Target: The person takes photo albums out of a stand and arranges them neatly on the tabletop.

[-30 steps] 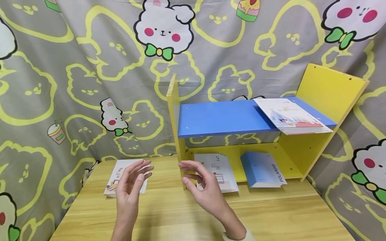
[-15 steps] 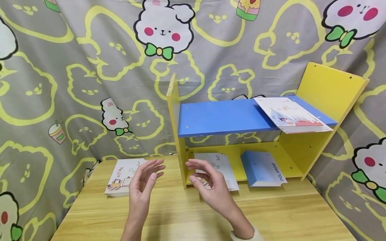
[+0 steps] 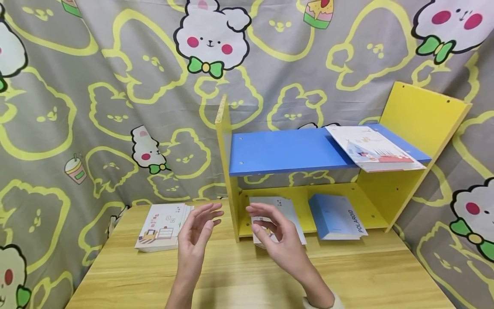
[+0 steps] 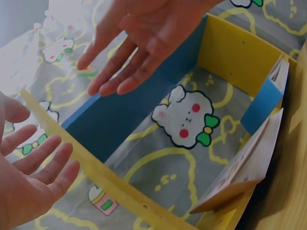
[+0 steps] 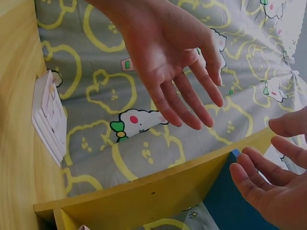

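Just drifted rightward with left hand point(image 3: 193, 238) and right hand point(image 3: 284, 241), fingers apart and empty, baring more of left book stack point(image 3: 159, 225), so not handling it yet.

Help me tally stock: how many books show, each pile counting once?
4: a white pile on the table, a tent-print book on the blue shelf, a pale book and a blue book on the bottom shelf. Others may be hidden.

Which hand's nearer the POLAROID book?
Right. In the head view, the right hand hangs left of the POLAROID book; the left hand is farther left, past the yellow side panel.
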{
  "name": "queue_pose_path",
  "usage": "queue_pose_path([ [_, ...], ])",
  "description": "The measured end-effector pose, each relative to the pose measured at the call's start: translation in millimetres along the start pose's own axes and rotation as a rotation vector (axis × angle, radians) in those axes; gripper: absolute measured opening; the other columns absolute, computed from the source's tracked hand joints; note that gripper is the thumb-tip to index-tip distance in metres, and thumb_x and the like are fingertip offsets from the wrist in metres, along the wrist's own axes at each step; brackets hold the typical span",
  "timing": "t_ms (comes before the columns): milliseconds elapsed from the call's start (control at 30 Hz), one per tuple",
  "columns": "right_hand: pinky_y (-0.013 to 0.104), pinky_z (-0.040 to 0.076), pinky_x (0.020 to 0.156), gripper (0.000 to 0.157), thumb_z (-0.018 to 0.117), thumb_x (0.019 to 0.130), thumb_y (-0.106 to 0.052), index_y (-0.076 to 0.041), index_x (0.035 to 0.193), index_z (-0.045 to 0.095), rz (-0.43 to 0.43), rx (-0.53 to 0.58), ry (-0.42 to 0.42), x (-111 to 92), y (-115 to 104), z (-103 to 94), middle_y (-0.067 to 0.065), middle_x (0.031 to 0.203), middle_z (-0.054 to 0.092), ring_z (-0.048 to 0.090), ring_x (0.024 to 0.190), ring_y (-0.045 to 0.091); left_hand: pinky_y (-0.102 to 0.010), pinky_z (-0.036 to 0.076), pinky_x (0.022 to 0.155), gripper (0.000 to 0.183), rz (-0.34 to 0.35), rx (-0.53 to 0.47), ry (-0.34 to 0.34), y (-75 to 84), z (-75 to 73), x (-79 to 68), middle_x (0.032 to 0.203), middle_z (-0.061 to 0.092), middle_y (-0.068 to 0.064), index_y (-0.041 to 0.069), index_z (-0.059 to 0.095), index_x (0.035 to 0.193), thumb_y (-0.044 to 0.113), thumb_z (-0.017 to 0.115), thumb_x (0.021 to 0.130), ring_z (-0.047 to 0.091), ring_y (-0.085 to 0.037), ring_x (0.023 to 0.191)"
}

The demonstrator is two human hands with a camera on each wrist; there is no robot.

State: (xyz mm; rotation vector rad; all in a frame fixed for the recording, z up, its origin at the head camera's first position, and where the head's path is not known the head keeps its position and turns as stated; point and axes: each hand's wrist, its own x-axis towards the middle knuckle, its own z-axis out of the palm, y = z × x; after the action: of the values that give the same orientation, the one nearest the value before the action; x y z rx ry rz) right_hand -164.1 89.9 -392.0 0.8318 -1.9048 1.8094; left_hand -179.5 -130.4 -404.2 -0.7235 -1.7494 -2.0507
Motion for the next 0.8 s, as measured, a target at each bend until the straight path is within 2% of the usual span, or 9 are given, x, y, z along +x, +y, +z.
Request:
queue_pose_path([
  [167, 0.038, 0.054, 0.100, 0.044, 0.062, 0.099, 0.004, -0.012, 0.140, 0.058, 0.014, 0.002, 0.013, -1.3, -0.3, -7.4, 0.014, 0.132, 0.064, 0.060, 0.122, 0.035, -0.041, 0.052, 0.103, 0.035, 0.003, -0.026, -0.015, -1.5, 9.0, -1.6, 0.137, 0.058, -0.030, -0.009, 0.049, 0.140, -0.005, 0.048, 0.104, 0.060, -0.041, 0.122],
  [300, 0.038, 0.054, 0.101, 0.044, 0.062, 0.099, 0.005, -0.011, 0.140, 0.058, 0.015, -0.002, 0.019, -1.8, -1.0, -13.1, 0.014, 0.132, 0.064, 0.060, 0.122, 0.034, -0.042, 0.052, 0.104, 0.036, -0.015, -0.038, -0.024, -2.8, 17.3, -3.3, 0.138, 0.057, -0.028, -0.007, 0.050, 0.140, -0.005, 0.049, 0.104, 0.058, -0.042, 0.124],
  [533, 0.039, 0.054, 0.101, 0.044, 0.061, 0.099, 0.006, -0.011, 0.140, 0.058, 0.025, -0.001, 0.020, -3.4, -2.7, -20.9, 0.018, 0.132, 0.063, 0.060, 0.121, 0.038, -0.044, 0.052, 0.103, 0.035, -0.018, -0.050, 0.000, -6.9, 26.8, -4.8, 0.135, 0.061, -0.025, -0.006, 0.052, 0.138, -0.004, 0.051, 0.103, 0.059, -0.042, 0.123],
  [667, 0.038, 0.053, 0.101, 0.045, 0.060, 0.099, 0.007, -0.010, 0.140, 0.057, 0.036, -0.011, 0.020, -5.0, -3.1, -26.6, 0.015, 0.133, 0.063, 0.060, 0.122, 0.033, -0.042, 0.052, 0.103, 0.035, -0.020, -0.052, -0.004, -9.5, 32.1, -5.5, 0.134, 0.061, -0.024, -0.006, 0.053, 0.138, -0.005, 0.051, 0.103, 0.059, -0.043, 0.122],
  [800, 0.035, 0.053, 0.102, 0.044, 0.060, 0.099, 0.008, -0.005, 0.141, 0.056, 0.034, -0.032, 0.027, -6.9, -4.8, -33.1, 0.016, 0.134, 0.062, 0.060, 0.123, 0.030, -0.043, 0.051, 0.105, 0.035, -0.034, -0.051, -0.014, -10.8, 37.7, -4.3, 0.135, 0.062, -0.020, -0.004, 0.054, 0.138, -0.004, 0.053, 0.103, 0.060, -0.042, 0.123],
])
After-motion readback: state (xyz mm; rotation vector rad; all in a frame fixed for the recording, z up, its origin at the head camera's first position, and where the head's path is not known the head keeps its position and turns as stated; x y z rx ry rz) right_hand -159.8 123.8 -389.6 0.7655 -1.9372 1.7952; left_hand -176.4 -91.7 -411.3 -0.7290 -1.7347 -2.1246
